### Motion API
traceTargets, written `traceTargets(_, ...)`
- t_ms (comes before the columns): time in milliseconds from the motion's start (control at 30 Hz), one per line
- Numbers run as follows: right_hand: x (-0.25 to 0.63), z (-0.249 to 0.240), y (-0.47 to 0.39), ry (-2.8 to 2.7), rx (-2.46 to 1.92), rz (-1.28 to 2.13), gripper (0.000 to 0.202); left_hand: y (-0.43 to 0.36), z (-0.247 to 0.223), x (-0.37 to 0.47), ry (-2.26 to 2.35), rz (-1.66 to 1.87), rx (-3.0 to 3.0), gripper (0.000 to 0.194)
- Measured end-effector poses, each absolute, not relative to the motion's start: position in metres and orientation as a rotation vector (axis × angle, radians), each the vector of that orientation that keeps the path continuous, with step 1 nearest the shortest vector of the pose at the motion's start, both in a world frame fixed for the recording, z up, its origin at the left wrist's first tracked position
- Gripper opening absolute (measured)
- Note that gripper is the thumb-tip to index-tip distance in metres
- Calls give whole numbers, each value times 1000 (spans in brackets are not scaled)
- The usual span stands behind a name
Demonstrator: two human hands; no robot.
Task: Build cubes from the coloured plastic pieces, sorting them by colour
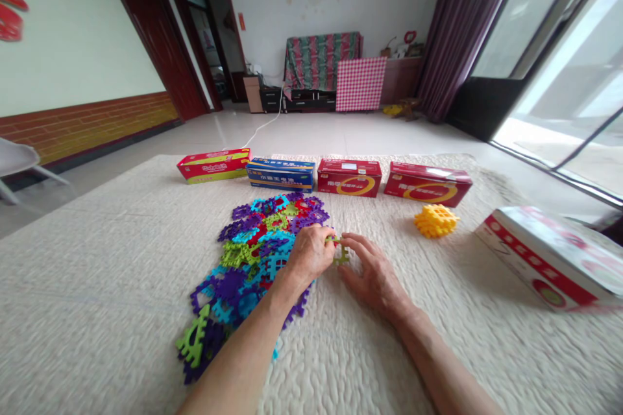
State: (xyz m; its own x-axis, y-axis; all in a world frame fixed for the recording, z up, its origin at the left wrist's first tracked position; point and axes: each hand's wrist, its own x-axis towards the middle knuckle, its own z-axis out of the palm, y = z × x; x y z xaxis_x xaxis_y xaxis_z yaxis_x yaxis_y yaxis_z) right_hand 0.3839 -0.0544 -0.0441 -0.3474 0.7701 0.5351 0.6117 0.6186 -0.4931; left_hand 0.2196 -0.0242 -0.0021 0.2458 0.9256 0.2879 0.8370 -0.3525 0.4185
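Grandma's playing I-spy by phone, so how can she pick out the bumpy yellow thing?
On the pale mat, find the row of four boxes along its far side. In front of the rightmost red box, left of the white-and-red box, sits a notched clump. It is the mat's only all-yellow thing; the piled pieces are purple, blue, green and red.

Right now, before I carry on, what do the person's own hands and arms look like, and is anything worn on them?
The left hand and right hand are gloveless. The left forearm and right forearm are slender and bare, with no sleeve, watch or bracelet in view. Whether a thin ring is worn is hard to tell.
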Motion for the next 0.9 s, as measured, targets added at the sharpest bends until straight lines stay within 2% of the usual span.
traceTargets(167,385,-40,-56,-2020,-1107,314,37,-23,4,212,1678,733,2339,29)
traceTargets(333,392,-49,-47,-1812,-1298,139,34,-13,10,174,2057,654,2301,32)
traceTargets(433,394,-55,-42,-1751,-1408,60,40,-7,4,155,2257,501,2198,29)
traceTargets(667,394,-58,-43,-1801,-1440,35,37,0,-10,144,2351,400,2149,24)
traceTargets(800,396,-60,-41,-1901,-1476,64,25,1,-6,144,2305,516,2198,22)
traceTargets(900,398,-62,-39,-1843,-1481,91,27,-4,2,160,2173,760,2281,22)
